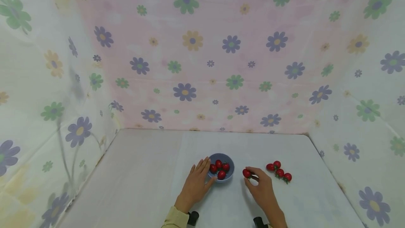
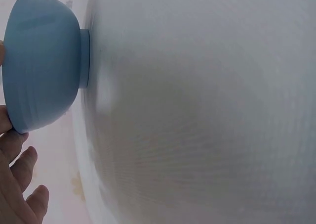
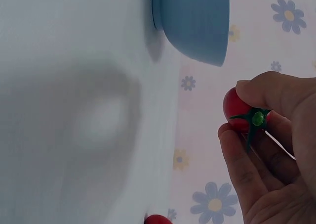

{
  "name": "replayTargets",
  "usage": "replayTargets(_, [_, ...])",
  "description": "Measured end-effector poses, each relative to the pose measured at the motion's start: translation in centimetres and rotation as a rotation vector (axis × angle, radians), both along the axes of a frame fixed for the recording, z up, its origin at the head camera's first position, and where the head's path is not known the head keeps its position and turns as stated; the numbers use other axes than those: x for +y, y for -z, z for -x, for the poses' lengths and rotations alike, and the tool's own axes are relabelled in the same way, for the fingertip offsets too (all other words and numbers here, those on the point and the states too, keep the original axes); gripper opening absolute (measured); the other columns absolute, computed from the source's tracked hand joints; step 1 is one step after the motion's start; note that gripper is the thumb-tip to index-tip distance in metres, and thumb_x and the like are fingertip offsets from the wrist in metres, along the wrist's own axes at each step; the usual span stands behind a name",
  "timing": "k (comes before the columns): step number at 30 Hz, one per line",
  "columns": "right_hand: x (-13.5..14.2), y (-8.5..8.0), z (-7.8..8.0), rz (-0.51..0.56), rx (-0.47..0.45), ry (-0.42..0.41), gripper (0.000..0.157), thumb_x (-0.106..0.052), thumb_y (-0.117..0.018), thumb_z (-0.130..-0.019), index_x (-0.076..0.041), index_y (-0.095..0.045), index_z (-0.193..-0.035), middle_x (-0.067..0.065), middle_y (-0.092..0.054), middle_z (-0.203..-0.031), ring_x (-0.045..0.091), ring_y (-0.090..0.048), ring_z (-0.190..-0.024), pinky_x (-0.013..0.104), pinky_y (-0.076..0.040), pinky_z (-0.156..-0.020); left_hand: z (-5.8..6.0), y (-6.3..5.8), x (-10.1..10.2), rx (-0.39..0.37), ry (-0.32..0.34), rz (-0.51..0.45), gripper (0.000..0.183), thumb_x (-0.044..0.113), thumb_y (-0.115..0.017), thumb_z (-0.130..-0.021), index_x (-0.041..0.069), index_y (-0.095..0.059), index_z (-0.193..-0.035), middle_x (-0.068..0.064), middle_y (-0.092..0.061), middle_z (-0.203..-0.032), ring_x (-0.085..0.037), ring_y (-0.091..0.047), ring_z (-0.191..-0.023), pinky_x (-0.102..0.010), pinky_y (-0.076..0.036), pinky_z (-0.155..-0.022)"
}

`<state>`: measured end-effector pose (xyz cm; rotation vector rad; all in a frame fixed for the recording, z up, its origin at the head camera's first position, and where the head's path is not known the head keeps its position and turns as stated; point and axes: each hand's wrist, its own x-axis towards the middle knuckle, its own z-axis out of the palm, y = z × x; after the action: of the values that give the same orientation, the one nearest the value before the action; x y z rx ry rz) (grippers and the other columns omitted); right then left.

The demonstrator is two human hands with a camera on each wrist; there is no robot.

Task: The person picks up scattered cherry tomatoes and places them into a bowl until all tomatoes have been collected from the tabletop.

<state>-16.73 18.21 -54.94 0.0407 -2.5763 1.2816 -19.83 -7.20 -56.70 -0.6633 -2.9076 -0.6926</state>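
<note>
A small blue bowl (image 1: 233, 168) stands upright on the table with several red cherry tomatoes (image 1: 221, 175) inside. At its left rim rests my left hand (image 1: 197, 182), fingers fairly straight and thumb spread toward the near rim. The left wrist view shows the outside of the bowl (image 2: 44, 61) with fingertips at its edge. To the right of the bowl, my right hand (image 1: 262, 187) pinches one cherry tomato (image 1: 246, 173) between thumb and fingers, above the table. In the right wrist view, the green stem of this cherry tomato (image 3: 236, 108) faces the camera.
Several more cherry tomatoes (image 1: 279, 173) lie in a loose group on the white table (image 1: 142, 171), right of my right hand. Flower-patterned cloth (image 1: 209, 52) closes off the back and both sides of the table.
</note>
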Motion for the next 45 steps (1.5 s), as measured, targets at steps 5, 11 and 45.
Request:
replayTargets(5, [-0.8, 0.3, 0.5, 0.026, 0.067, -0.035, 0.042, 0.009, -0.078, -0.082, -0.002, -0.069, -0.121, 0.010, -0.072, -0.113, 0.027, -0.071, -0.105, 0.036, -0.059, -0.090, 0.2, 0.2, 0.0, 0.015, 0.005, 0.001, 0.071, 0.049, -0.050, -0.105, 0.003, -0.037, -0.157, -0.012, -0.035, -0.164, -0.033, -0.033, -0.151, -0.056, -0.031, -0.120])
replayTargets(11, [-1.8, 0.3, 1.1, 0.044, 0.077, -0.058, 0.043, 0.009, -0.078, -0.082, -0.004, -0.069, -0.122, 0.008, -0.071, -0.114, 0.024, -0.070, -0.106, 0.036, -0.059, -0.092, 0.2, 0.4, 0.0, 0.015, 0.006, -0.003, 0.072, 0.051, -0.049, -0.105, 0.004, -0.036, -0.158, -0.011, -0.034, -0.164, -0.033, -0.032, -0.152, -0.056, -0.031, -0.120])
replayTargets(45, [-6.9, 0.7, 2.7, -0.002, 0.087, -0.232, 0.044, 0.001, -0.075, -0.090, -0.001, -0.064, -0.132, 0.013, -0.068, -0.128, 0.025, -0.068, -0.116, 0.039, -0.057, -0.096, 0.2, -0.2, 0.0, -0.006, 0.004, 0.028, 0.073, 0.050, -0.051, -0.104, 0.003, -0.036, -0.157, -0.011, -0.035, -0.164, -0.033, -0.033, -0.151, -0.057, -0.030, -0.120])
